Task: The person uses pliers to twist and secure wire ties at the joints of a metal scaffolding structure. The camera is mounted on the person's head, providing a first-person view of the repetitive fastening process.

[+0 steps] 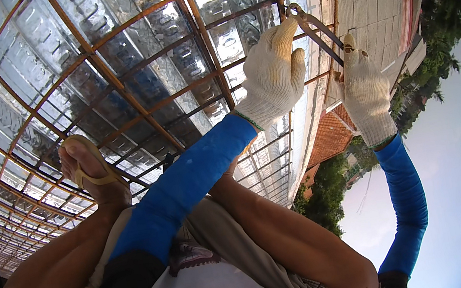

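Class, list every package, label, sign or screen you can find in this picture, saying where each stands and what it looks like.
None in view: no package, label, sign or screen.
The gloved left hand and gloved right hand grip metal pincers at a rusty rebar grid over corrugated metal decking.

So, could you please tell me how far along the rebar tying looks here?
Done: the rusty rebar grid is laid over the ribbed metal decking. In hand: the left hand and right hand work pincers at a crossing near the edge. Finished ties are too small to count.
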The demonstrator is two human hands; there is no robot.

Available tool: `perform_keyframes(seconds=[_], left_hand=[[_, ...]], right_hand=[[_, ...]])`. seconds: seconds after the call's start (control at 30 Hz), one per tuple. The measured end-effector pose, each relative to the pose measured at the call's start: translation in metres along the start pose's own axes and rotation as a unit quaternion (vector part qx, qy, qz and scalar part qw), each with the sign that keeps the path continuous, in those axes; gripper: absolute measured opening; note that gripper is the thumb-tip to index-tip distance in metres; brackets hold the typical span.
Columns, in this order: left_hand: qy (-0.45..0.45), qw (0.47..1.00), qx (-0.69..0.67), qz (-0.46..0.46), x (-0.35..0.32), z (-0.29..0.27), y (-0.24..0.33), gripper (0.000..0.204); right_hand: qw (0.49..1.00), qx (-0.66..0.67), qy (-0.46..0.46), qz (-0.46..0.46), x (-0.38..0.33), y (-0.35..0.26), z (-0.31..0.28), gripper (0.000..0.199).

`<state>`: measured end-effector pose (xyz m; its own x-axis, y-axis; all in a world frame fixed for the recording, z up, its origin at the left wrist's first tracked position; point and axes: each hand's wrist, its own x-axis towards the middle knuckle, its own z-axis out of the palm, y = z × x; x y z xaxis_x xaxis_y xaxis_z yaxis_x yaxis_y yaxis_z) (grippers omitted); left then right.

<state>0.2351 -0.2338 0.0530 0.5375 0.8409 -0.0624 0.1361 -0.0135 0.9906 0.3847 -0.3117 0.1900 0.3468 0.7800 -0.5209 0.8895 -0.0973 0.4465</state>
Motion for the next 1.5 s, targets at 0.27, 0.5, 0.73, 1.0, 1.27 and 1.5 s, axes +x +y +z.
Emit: perform_keyframes(seconds=[0.27, 0.5, 0.73, 1.0, 1.27, 1.5], left_hand=[[-0.109, 0.895, -0.297, -0.316, -0.013, 0.034, 0.022, 0.036], [-0.064, 0.602, -0.641, -0.472, 0.029, 0.044, 0.021, 0.030], [0.019, 0.536, -0.589, -0.605, 0.062, 0.056, 0.056, 0.023], [0.032, 0.616, -0.514, -0.597, 0.056, 0.066, 0.054, 0.027], [0.037, 0.539, -0.660, -0.523, 0.052, 0.076, 0.034, 0.025], [0.120, 0.555, -0.641, -0.516, 0.059, 0.092, 0.046, 0.021]], right_hand=[[0.985, 0.078, -0.150, -0.036, 0.000, 0.015, -0.018, 0.040], [0.683, 0.560, -0.434, 0.176, 0.050, 0.030, -0.072, 0.021], [0.665, 0.604, -0.409, 0.160, 0.037, 0.048, -0.045, 0.016], [0.649, 0.653, -0.362, 0.149, 0.017, 0.043, 0.001, 0.017], [0.643, 0.647, -0.379, 0.156, 0.027, 0.048, 0.012, 0.021], [0.800, 0.527, -0.280, 0.071, 0.025, 0.059, 0.010, 0.028]])
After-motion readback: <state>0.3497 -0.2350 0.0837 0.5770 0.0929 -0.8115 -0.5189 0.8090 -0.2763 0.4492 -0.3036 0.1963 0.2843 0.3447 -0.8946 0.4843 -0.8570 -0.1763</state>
